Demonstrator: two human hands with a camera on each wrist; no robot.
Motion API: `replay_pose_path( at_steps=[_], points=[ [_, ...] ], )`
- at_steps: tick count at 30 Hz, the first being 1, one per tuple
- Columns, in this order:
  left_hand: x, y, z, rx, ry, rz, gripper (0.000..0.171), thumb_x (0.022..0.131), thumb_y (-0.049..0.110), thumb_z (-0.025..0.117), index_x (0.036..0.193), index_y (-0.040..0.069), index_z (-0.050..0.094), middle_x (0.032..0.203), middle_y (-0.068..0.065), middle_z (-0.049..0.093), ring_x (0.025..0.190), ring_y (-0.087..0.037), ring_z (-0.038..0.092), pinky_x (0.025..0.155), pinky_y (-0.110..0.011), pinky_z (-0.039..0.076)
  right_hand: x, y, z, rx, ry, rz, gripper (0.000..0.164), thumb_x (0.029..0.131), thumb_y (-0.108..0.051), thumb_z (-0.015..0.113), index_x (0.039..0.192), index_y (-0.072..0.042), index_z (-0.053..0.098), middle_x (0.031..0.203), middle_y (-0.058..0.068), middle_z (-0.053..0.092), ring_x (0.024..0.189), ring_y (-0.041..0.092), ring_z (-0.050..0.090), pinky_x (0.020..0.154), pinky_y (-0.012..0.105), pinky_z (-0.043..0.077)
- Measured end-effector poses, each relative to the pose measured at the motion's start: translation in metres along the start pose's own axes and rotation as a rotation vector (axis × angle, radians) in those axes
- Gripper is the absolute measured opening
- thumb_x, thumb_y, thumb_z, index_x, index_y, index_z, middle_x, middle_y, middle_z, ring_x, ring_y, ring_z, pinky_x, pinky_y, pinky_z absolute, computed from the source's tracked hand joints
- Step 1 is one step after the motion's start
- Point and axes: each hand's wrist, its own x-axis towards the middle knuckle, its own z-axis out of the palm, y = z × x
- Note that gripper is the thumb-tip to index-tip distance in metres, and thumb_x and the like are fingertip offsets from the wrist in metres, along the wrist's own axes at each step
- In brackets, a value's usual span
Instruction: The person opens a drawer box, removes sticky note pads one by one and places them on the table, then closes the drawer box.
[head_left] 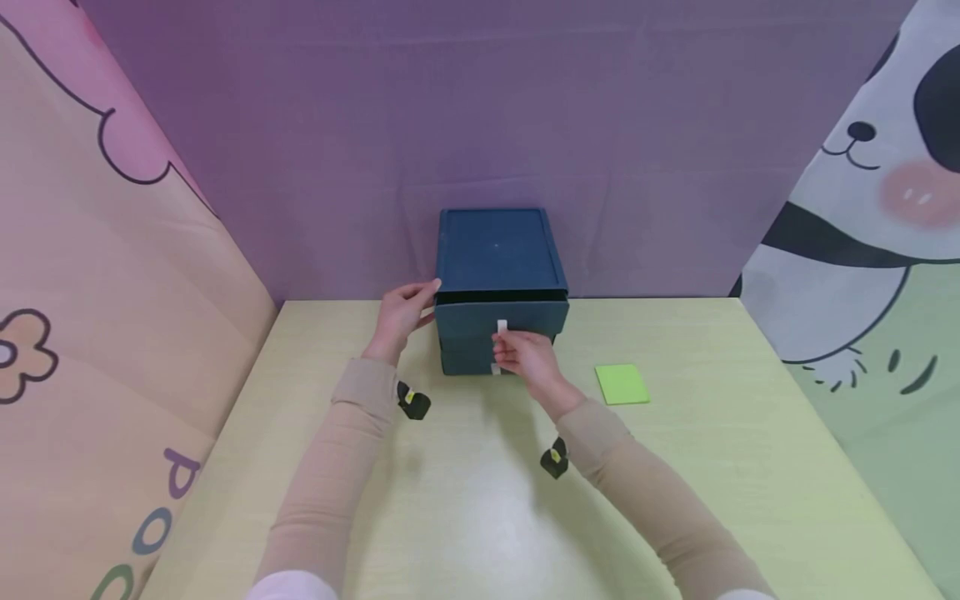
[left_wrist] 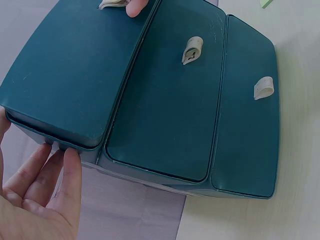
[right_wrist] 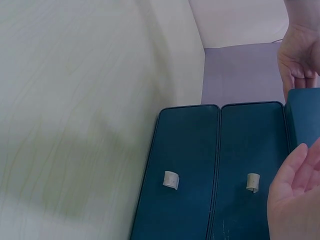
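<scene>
A dark blue-green drawer box [head_left: 498, 250] stands at the back of the table, its three drawer fronts each bearing a pale pull tab. Pulled slightly out, the top drawer [left_wrist: 65, 75] leaves a dark gap under the box's top. My right hand [head_left: 528, 357] pinches the top drawer's tab [head_left: 502, 326]. With fairly straight fingers, my left hand [head_left: 403, 312] touches the box's left side near its upper front corner. The middle tab [left_wrist: 192, 50] and bottom tab [left_wrist: 264, 88] are free of either hand. What the drawer holds is hidden.
A lime-green square [head_left: 622, 384] lies on the pale wooden table [head_left: 465, 500], right of the box. Behind the box hangs a purple backdrop [head_left: 495, 108]. Printed cloths flank both sides. Small black devices [head_left: 414, 402] sit near both wrists.
</scene>
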Motion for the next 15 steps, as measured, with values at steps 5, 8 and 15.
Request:
replay_pose_path(
  at_steps=[5,8,15],
  points=[
    [0.0001,-0.0003,-0.0001,-0.007,0.001,-0.002,0.045,0.087,0.033,0.063,0.122,0.006,0.06,0.129,-0.01,0.056,0.113,-0.023,0.057,0.092,-0.034,0.053,0.0031,-0.0009,-0.0004,0.007,0.003,0.004,0.034,0.095,-0.019,0.052,0.111,0.01,0.061,0.066,-0.005,0.06,0.061,0.007,0.057,0.065,0.019,0.055],
    [-0.0003,-0.0004,0.0,-0.009,0.001,-0.004,0.044,0.087,0.033,0.064,0.122,0.006,0.061,0.129,-0.01,0.056,0.114,-0.023,0.057,0.092,-0.034,0.053,0.0055,-0.0014,-0.0006,0.006,0.002,0.001,0.034,0.094,-0.019,0.053,0.111,0.01,0.061,0.065,-0.005,0.06,0.061,0.006,0.057,0.065,0.019,0.055],
    [0.0002,-0.0008,0.0011,-0.011,0.005,0.005,0.044,0.087,0.034,0.064,0.121,0.006,0.061,0.128,-0.01,0.057,0.113,-0.022,0.057,0.091,-0.032,0.054,0.0097,-0.0035,-0.0003,0.018,0.008,0.0,0.033,0.094,-0.016,0.053,0.11,0.011,0.06,0.063,-0.006,0.059,0.059,0.005,0.057,0.062,0.018,0.054]
  ],
)
